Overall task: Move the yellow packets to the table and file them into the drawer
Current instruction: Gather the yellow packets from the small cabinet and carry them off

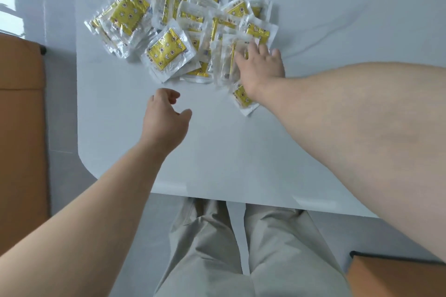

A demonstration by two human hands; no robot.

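Observation:
Several yellow packets [166, 52] in clear wrappers lie in a loose heap on the far half of the white table [217, 152]. My right hand [260, 67] rests flat on the right end of the heap, fingers spread over the packets. One packet [242, 96] sticks out from under its wrist. My left hand [166, 120] hovers over bare table just in front of the heap, fingers loosely curled, holding nothing. No drawer is in view.
An orange chair [21, 116] stands to the left of the table and another orange seat [398, 277] shows at the lower right. The table's near edge runs above my legs in light trousers [229, 248].

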